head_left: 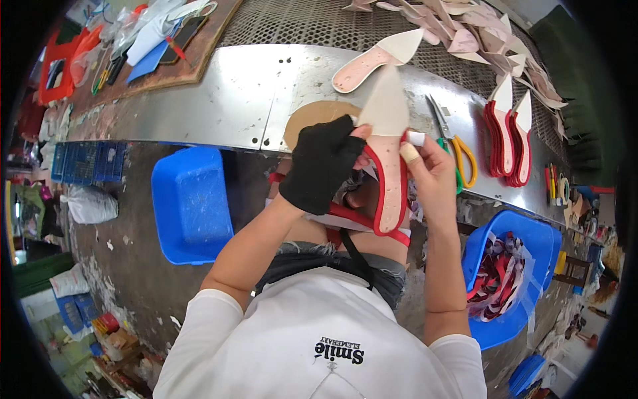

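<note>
Between my hands is a pink shoe insole with a pointed, cream-coloured toe and red trim along its edge. My left hand, in a black fingerless glove, pinches its left edge below the toe. On the opposite edge, the fingers of my right hand are closed, with pale wraps on some fingertips. The toe lies toward the metal table while the heel hangs over my lap. A red strip lies across my thighs. Beyond the toe rests another insole without red trim.
Scissors lie right of my right hand, near red-edged insole stacks. A brown disc sits at the table edge. Blue tubs stand at left and right, the right one holding red scraps. Pale pieces pile on mesh.
</note>
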`<state>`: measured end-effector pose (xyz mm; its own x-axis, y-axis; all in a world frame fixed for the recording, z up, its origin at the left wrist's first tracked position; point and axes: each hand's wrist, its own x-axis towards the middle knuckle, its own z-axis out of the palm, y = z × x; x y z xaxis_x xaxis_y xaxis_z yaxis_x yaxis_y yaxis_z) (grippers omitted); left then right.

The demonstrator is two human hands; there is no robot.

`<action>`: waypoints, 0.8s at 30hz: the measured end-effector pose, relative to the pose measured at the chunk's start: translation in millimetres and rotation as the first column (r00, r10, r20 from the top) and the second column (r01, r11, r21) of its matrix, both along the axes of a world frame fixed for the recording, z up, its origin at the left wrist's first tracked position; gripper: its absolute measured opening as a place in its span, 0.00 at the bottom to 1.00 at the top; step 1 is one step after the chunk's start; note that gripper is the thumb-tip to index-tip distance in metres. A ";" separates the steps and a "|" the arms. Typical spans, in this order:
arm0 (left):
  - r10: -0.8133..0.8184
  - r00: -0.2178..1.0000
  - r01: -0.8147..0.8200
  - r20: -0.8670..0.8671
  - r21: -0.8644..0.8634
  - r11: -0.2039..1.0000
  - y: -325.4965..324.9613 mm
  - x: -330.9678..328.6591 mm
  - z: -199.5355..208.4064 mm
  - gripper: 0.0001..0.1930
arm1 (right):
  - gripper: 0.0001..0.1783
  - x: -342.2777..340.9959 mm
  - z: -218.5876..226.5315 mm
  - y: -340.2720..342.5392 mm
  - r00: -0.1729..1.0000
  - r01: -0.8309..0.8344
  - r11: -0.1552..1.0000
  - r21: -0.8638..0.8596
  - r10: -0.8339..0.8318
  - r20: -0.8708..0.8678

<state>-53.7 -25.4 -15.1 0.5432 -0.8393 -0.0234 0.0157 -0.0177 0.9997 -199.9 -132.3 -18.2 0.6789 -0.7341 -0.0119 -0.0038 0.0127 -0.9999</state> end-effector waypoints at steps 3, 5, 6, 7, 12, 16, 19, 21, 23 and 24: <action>0.118 0.993 -0.118 0.026 -0.003 0.993 -6.9 0.4 -11.8 0.11 | 0.30 0.0 4.2 14.8 0.993 -0.043 0.960 -0.277 0.010 -0.121; 0.156 0.985 -0.161 -0.075 -0.065 0.985 -10.6 0.0 -21.1 0.13 | 0.37 -4.9 7.5 30.0 0.963 -0.063 0.819 -0.570 -0.101 -0.252; 0.172 0.981 -0.172 -0.085 0.006 0.985 -12.0 0.3 -24.8 0.13 | 0.38 -8.7 8.4 34.7 0.956 -0.050 0.739 -0.672 -0.160 -0.247; 0.148 0.986 -0.148 0.077 -0.006 0.989 -12.7 2.4 -27.2 0.14 | 0.33 -11.3 7.9 32.8 0.950 -0.027 0.737 -0.675 -0.191 -0.246; -0.232 0.896 0.208 -0.378 -0.104 0.973 -4.4 19.9 -21.6 0.19 | 0.23 -65.9 0.3 -56.5 0.810 0.275 0.581 -0.766 -0.569 -0.141; -0.344 0.810 0.253 -0.475 -0.247 0.935 12.4 36.9 -16.0 0.20 | 0.24 -132.5 -5.8 -154.0 0.513 0.326 0.102 -0.940 -0.854 0.085; -0.401 0.803 0.298 -0.442 -0.284 0.911 17.9 38.1 -23.0 0.16 | 0.26 -153.4 -13.2 -195.7 0.379 0.266 0.121 -0.956 -0.925 -0.012; -0.328 0.824 0.257 -0.461 -0.211 0.943 22.5 39.3 -25.3 0.14 | 0.28 -152.6 -14.9 -200.6 0.260 0.190 0.199 -0.961 -0.955 -0.146; -0.255 0.840 0.219 -0.479 -0.130 0.967 25.0 42.0 -25.4 0.13 | 0.26 -137.5 -16.0 -185.8 0.371 0.171 0.059 -0.984 -0.929 0.008; -0.225 0.847 0.203 -0.481 -0.097 0.974 25.4 42.8 -25.4 0.12 | 0.24 -127.1 -15.8 -172.9 0.443 0.197 -0.040 -0.980 -0.888 0.126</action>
<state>-10.9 0.0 -40.5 0.2781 -0.9394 -0.2002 0.5005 -0.0362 0.8650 -327.1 -305.2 -33.9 0.1453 -0.5787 0.8025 -0.8738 -0.4555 -0.1703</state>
